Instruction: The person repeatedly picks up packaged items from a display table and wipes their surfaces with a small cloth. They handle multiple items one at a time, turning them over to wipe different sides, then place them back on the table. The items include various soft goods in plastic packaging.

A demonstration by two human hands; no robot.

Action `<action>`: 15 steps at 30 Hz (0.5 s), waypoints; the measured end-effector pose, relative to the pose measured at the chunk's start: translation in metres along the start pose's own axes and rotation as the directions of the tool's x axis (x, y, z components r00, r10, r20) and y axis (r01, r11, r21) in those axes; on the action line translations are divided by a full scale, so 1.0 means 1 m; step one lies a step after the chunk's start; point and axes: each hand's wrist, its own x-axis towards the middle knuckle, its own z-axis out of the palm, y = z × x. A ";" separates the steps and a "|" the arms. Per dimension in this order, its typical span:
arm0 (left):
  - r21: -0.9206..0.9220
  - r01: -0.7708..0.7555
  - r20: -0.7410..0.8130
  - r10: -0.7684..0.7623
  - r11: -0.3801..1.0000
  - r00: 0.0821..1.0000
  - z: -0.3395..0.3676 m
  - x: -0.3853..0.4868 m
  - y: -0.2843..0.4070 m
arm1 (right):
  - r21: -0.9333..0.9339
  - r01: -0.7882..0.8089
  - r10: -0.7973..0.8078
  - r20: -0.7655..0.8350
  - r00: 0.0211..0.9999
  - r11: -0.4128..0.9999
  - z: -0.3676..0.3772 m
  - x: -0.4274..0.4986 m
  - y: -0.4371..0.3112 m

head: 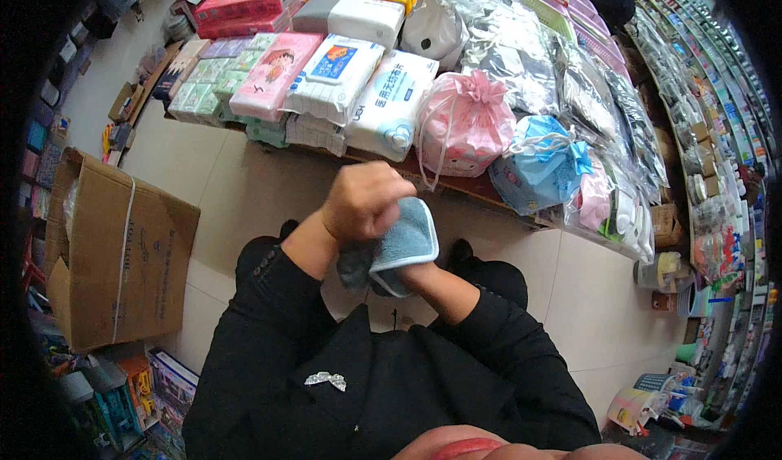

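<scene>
A grey-blue cloth with a pale edge (408, 234) is bunched between my hands, above the floor and in front of my lap. My left hand (366, 200) is curled into a fist against the top of the cloth, its fingers closed on it. From the other side reaches my right hand (415, 275); the cloth covers its fingers, so their grip is hidden. Just beyond the hands stands a display table, where a pack of nonwoven wipes (391, 105), a pink drawstring bag (467, 127) and a blue drawstring bag (540, 163) lie at the near edge.
A large cardboard box (128, 252) with a strap stands on the left. Tissue packs (278, 75) and plastic-wrapped goods (519, 50) cover the table. Stocked shelves (721, 93) run along the right, with a person (613, 1) near the far end. Baskets (635, 408) stand at lower right.
</scene>
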 end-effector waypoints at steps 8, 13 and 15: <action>0.232 0.679 0.284 -0.716 0.697 0.638 -0.019 -0.007 -0.028 | 0.441 0.551 -0.407 -0.383 0.830 0.709 0.011 -0.012 -0.005; 0.352 0.669 0.498 -0.736 0.655 0.459 -0.003 -0.012 -0.024 | 0.637 0.415 -0.402 -0.176 0.899 0.650 0.015 -0.010 -0.002; 0.399 0.649 0.473 -0.751 0.648 0.460 -0.001 -0.012 -0.025 | 0.738 0.368 -0.382 -0.161 0.910 0.566 0.014 -0.010 -0.003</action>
